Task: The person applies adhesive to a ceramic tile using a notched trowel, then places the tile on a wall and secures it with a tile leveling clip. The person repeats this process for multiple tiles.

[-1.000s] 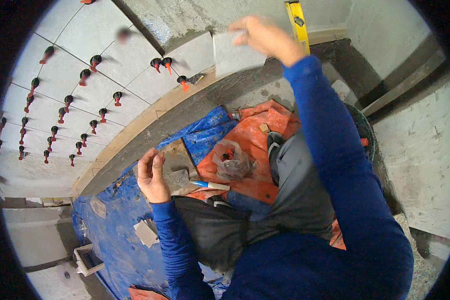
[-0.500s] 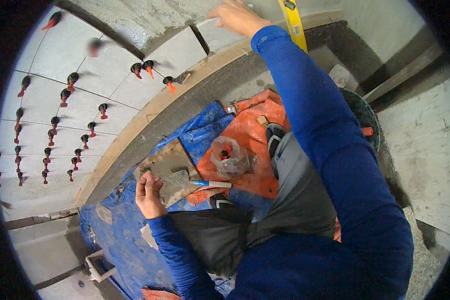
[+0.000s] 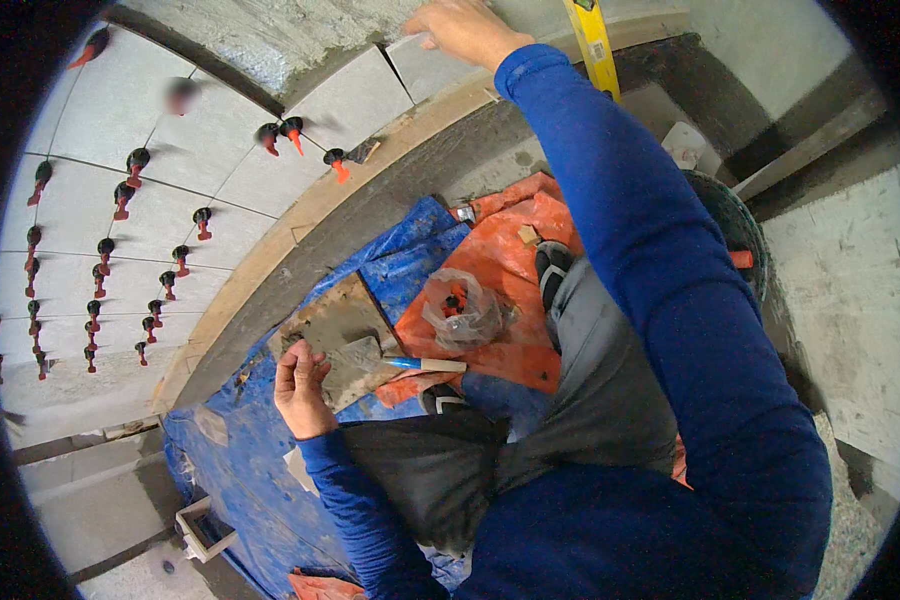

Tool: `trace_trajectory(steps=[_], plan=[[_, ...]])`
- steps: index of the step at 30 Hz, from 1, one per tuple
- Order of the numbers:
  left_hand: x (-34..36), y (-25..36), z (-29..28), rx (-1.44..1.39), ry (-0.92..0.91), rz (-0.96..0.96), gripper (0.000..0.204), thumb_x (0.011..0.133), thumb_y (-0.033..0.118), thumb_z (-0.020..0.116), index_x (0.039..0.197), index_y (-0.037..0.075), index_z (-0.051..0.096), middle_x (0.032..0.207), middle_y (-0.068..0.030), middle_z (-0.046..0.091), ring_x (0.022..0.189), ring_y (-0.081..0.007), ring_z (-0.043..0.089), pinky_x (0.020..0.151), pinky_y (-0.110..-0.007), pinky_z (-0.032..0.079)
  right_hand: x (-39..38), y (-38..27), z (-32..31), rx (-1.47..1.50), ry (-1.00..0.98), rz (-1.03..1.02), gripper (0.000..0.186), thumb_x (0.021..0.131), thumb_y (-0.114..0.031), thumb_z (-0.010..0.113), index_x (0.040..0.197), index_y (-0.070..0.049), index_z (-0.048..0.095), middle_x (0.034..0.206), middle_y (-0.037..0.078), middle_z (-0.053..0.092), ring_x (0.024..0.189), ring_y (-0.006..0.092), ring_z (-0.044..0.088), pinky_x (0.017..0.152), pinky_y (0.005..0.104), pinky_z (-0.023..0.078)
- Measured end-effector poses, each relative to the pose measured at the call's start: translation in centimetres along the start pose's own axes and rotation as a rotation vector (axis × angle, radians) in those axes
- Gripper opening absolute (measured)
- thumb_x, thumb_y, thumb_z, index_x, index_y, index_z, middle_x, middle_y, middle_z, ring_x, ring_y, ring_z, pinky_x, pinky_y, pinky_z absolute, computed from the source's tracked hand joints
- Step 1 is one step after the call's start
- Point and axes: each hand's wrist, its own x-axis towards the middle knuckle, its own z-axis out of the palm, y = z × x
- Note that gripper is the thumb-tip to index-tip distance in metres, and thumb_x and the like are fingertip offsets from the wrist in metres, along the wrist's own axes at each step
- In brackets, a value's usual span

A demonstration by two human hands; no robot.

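At the top of the head view my right hand [image 3: 465, 32] lies on a pale grey tile [image 3: 432, 68], fingers stretched to the left and partly cut off by the frame. A thin dark joint separates this tile from the neighbouring tile [image 3: 350, 100]. Lower left, my left hand [image 3: 305, 390] is raised over the mortar-smeared board [image 3: 335, 320], its fingertips pinched together; whatever they may hold is too small to make out. A trowel [image 3: 425, 364] with a blue and pale handle rests on that board, just right of the left hand.
Several red-and-black levelling clips [image 3: 202, 222] stand in the tile joints. A wooden strip [image 3: 255, 250] curves along the tiles' edge. A yellow spirit level [image 3: 595, 50] is beside my right arm. A clear plastic bag [image 3: 460, 310] sits on orange sheeting [image 3: 530, 350]; a dark bucket [image 3: 725, 220] stands right.
My right hand and the tile under it have shifted left, and the wide dark gap to the neighbouring tile has narrowed to a thin line. My left hand stays pinched in nearly the same place.
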Motion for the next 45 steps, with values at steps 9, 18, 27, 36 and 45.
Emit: trace_trajectory(steps=[9,18,27,36,45], plan=[[-0.2,-0.2,0.2,0.034,0.007,0.002,0.027,0.097,0.021,0.071,0.114,0.000,0.069,0.106,-0.0058,0.069,0.090,-0.0173,0.068,0.076,-0.030,0.056,0.1,-0.3,-0.2,0.059,-0.041,0.156,0.025,0.087,-0.020,0.071,0.110,-0.012,0.073,0.116,0.015,0.069,0.123,0.0359,0.055,0.106,0.0549,0.039],[-0.1,0.0,0.6,0.061,-0.038,-0.004,0.026,0.096,0.022,0.072,0.111,0.000,0.070,0.103,-0.0066,0.070,0.089,-0.0168,0.068,0.076,-0.030,0.056,-0.9,-1.6,-1.0,-0.005,0.279,0.062,0.021,0.080,-0.019,0.073,0.101,-0.015,0.076,0.106,0.005,0.070,0.111,0.0270,0.058,0.097,0.0508,0.042],[-0.5,0.2,1.2,0.103,-0.031,-0.014,0.026,0.096,0.022,0.073,0.110,0.001,0.070,0.104,-0.0065,0.070,0.089,-0.0172,0.068,0.076,-0.030,0.056,-1.1,-1.9,-0.1,0.211,0.420,0.102,0.026,0.073,-0.010,0.077,0.098,-0.011,0.074,0.102,0.008,0.068,0.109,0.0319,0.057,0.094,0.0434,0.047],[-0.3,-0.1,1.6,0.216,-0.028,-0.048,0.031,0.097,0.022,0.071,0.116,-0.001,0.067,0.110,-0.0100,0.070,0.092,-0.0207,0.069,0.079,-0.032,0.056,-0.6,-1.0,1.5,0.223,0.502,0.097,0.026,0.070,-0.014,0.079,0.096,-0.009,0.073,0.100,0.013,0.069,0.108,0.0368,0.058,0.093,0.0470,0.048],[-0.1,-0.3,2.8,0.267,-0.055,-0.043,0.031,0.097,0.022,0.070,0.116,-0.002,0.067,0.109,-0.0110,0.070,0.091,-0.0195,0.069,0.079,-0.031,0.057,-0.3,-0.6,1.6,0.209,0.450,0.136,0.024,0.071,-0.017,0.082,0.090,-0.010,0.069,0.098,0.013,0.069,0.105,0.0369,0.059,0.093,0.0491,0.047]])
